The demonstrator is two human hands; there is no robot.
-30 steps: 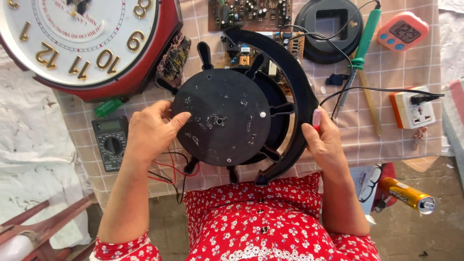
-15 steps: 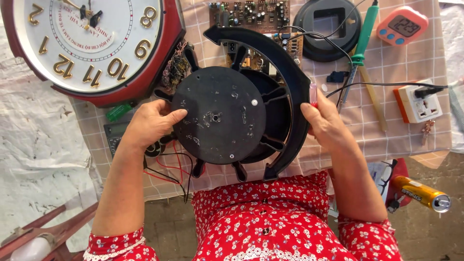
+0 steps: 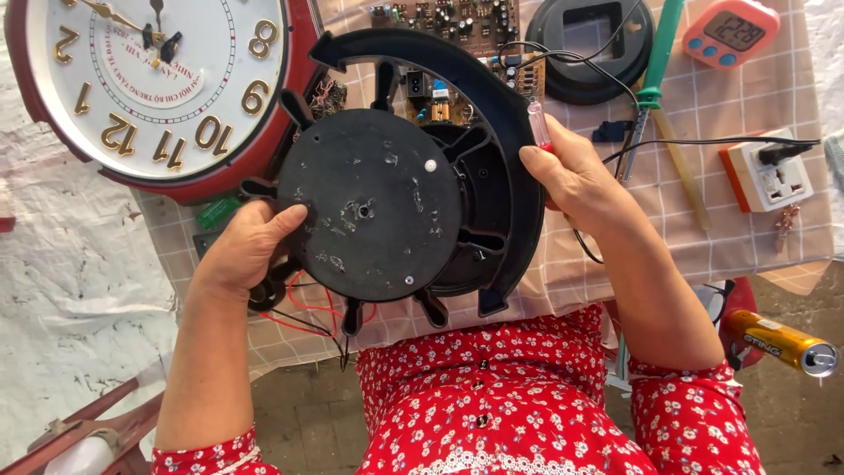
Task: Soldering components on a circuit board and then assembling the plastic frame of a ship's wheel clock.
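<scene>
the person wears a red garment with a small white flower print, short sleeves that end in cuffs above the elbows, and white lace trim at the hem. both forearms are bare, without rings or a watch.

Both forearms reach forward from red floral sleeves, bare below the cuffs; the left hand [image 3: 251, 251] lies palm down, fingers curled, thumb stretched out to the right; the right hand [image 3: 571, 176] is raised higher, wrist bent, fingers folded inward in a grip, thumb pointing left.
</scene>
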